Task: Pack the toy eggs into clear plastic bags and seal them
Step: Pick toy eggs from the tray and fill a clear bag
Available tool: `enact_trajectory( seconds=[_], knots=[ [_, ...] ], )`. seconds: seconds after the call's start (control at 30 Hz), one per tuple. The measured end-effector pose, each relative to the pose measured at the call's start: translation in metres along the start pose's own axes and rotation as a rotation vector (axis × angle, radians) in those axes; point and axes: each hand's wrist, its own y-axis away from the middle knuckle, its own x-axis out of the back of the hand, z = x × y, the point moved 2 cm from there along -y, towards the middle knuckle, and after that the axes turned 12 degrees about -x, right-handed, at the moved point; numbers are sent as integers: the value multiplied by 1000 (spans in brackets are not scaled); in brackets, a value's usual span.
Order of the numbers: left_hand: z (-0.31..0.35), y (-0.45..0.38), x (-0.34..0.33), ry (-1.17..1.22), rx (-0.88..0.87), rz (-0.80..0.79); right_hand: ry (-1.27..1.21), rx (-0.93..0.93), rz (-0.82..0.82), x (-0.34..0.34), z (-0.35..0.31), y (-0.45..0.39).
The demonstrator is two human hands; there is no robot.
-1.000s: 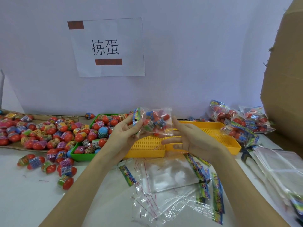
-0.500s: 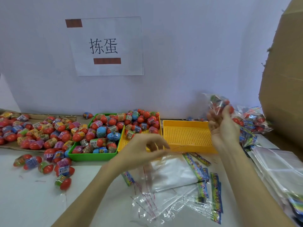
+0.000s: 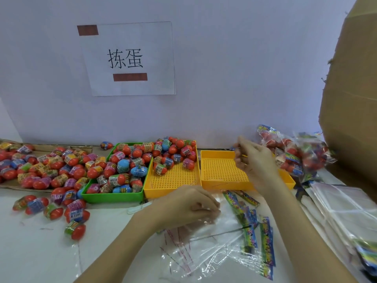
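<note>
Bags (image 3: 214,244), clear with coloured header strips, lie fanned before the yellow tray (image 3: 220,170); left hand (image 3: 187,207) pinches the top one; right hand (image 3: 255,158) hangs loosely curled, grasping nothing, above the tray.

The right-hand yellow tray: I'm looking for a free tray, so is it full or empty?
Empty. The right-hand yellow tray shows only bare perforated floor, though the right hand hides part of it.

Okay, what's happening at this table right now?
A person is bagging toy eggs. The left hand pinches at the top of the empty clear bags lying on the table. The right hand hangs over the empty yellow tray, beside a pile of filled bags. Loose eggs fill the green tray and part of a second yellow tray.
</note>
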Motion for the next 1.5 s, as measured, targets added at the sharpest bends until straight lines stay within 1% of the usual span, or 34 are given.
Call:
enact_trajectory(
  seconds=[0.1, 0.17, 0.2, 0.27, 0.33, 0.4, 0.47, 0.53, 0.6, 0.7, 0.77, 0.83, 0.9, 0.97, 1.1, 1.13, 1.2, 1.3, 1.4, 1.43, 1.5],
  knots=[
    [-1, 0, 7, 182, 60, 171, 392, 109, -13, -12, 5, 6],
    [-2, 1, 15, 320, 110, 272, 670, 245, 42, -18, 10, 7],
    [-3, 2, 19, 399, 142, 310, 752, 297, 78, -20, 13, 6],
    [-7, 6, 27, 578, 195, 381, 800, 327, 101, -23, 16, 4],
    [-10, 10, 33, 761, 251, 475, 789, 294, 82, -25, 17, 4],
    [-14, 12, 36, 945, 346, 582, 756, 282, 72, -26, 15, 6],
    [-17, 15, 38, 1054, 433, 645, 680, 257, -4, -29, 12, 9],
    [-20, 18, 38, 1073, 469, 649, 598, 196, -117, -35, 10, 14],
    [-21, 19, 39, 1087, 483, 663, 593, 126, -186, -40, 8, 17],
    [-22, 18, 41, 1129, 499, 717, 566, 70, -254, -46, 9, 20],
    [-23, 18, 42, 1152, 497, 706, 549, 60, -286, -46, 10, 22],
    [-20, 20, 42, 1238, 501, 702, 532, 52, -308, -45, 12, 23],
    [-20, 21, 42, 1285, 507, 696, 435, 9, -342, -45, 15, 22],
    [-20, 21, 43, 1327, 490, 705, 321, -19, -319, -44, 16, 18],
    [-27, 23, 44, 1548, 408, 757, 225, 20, -124, -36, 15, 11],
    [-28, 23, 45, 1539, 401, 754, 215, 30, -82, -33, 15, 9],
    [-30, 22, 45, 1399, 417, 768, 250, 69, -29, -28, 15, 7],
    [-33, 21, 43, 1139, 448, 856, 338, 140, -15, -27, 15, 8],
    [-33, 23, 40, 949, 449, 887, 415, 190, -4, -29, 14, 9],
    [-33, 24, 40, 906, 451, 898, 457, 215, 22, -30, 14, 10],
    [-34, 24, 41, 834, 456, 929, 642, 308, 114, -31, 14, 11]
  ],
)
